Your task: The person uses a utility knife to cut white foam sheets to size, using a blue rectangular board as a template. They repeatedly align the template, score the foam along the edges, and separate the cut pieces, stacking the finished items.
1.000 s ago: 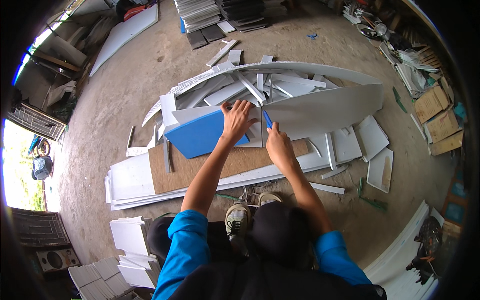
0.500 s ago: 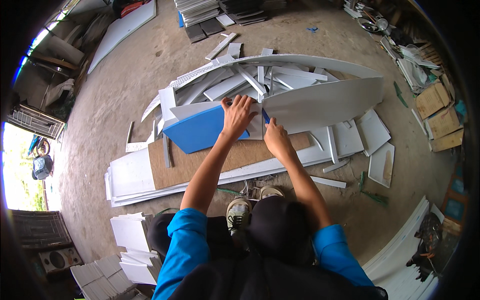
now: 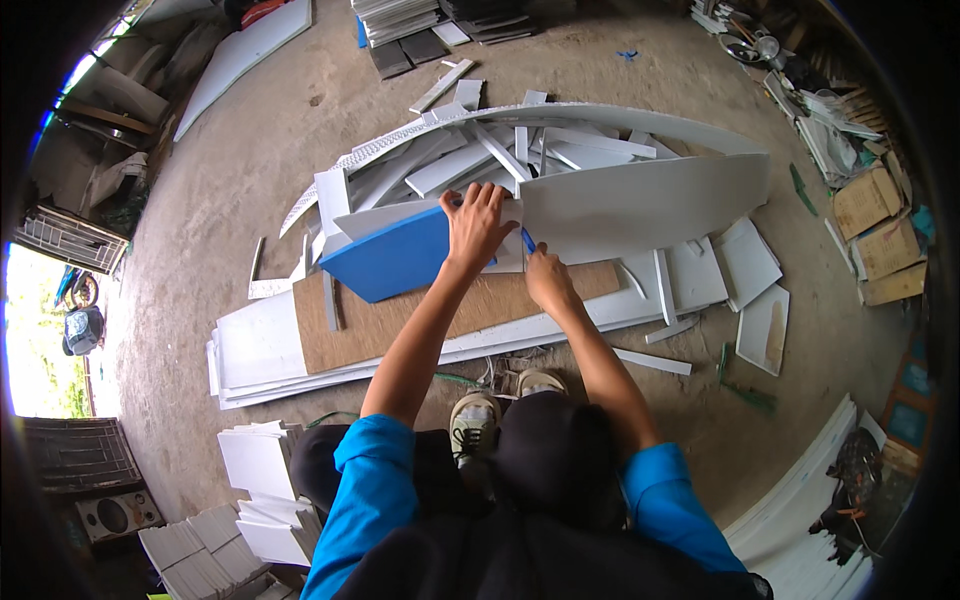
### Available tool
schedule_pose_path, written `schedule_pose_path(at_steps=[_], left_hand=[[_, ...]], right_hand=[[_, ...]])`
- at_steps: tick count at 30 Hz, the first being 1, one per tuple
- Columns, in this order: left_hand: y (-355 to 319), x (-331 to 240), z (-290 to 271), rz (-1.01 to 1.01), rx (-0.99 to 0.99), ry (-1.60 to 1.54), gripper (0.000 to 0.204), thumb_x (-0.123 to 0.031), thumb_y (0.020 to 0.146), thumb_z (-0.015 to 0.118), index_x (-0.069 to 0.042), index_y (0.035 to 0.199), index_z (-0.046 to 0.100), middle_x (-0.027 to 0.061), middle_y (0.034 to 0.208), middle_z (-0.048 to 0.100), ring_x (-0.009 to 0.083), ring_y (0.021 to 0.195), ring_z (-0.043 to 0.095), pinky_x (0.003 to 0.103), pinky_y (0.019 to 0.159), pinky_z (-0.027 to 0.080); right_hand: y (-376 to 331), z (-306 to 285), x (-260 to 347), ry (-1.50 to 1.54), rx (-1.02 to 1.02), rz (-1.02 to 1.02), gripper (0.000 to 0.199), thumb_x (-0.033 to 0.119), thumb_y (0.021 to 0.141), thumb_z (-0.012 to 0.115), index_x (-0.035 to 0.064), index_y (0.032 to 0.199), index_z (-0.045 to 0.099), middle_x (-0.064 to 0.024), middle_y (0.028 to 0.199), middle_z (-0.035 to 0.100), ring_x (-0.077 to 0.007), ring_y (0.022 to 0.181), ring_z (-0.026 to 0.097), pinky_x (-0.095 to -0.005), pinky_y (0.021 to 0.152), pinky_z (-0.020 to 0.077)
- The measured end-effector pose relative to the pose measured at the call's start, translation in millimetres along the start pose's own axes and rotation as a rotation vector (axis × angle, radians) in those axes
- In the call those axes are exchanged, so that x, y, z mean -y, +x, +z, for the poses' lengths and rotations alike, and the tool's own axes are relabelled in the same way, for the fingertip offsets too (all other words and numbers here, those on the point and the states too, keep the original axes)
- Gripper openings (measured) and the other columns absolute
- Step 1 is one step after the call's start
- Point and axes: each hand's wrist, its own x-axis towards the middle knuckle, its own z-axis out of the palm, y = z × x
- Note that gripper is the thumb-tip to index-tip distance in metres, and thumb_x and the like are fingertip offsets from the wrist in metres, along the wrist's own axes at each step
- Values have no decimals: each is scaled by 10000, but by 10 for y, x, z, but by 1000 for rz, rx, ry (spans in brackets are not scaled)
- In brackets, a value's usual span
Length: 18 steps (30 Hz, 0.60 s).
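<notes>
Fingers spread flat, the left hand pressed down on a blue-faced panel, gripping nothing, while the right hand was closed around a blue-handled cutter whose tip met the panel's right end, just beside the left fingertips. The panel lay tilted across a brown board, itself resting on a stack of long white sheets on the concrete floor. A large white curved sheet sat touching the panel's right edge, and a heap of white offcut strips spread behind it. The person crouched close, shoes at the edge of the stack, in a blue-sleeved top. The work looked to be a cut near its start at the panel's end. Doing it well would call for steady downward pressure from the flat hand, fingertips held clear of the blade's line, and a light, even draw toward the body rather than one forced pass; a slip toward the pressing hand seemed the main hazard. Whether the blade was fully extended could not be told.
</notes>
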Motion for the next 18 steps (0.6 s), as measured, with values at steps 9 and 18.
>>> schedule_pose_path(at_steps=[9,18], left_hand=[[139,-54,-14,-62,124,51,450,-397,599,716,-164,966,598,2,841,579,171,834,544,515,833,263],[314,52,158,8,184,-47,358,-410,597,712,-155,845,673,75,597,608,240,586,587,355,768,417]], right_hand=[[-165,67,-163,-16,-84,-87,207,145,884,365,-42,957,418,-278,797,583,-411,782,589,-484,660,484],[-248,-7,-64,-107,-97,-59,208,174,898,375,-28,926,417,-265,706,579,-415,707,591,-468,600,495]])
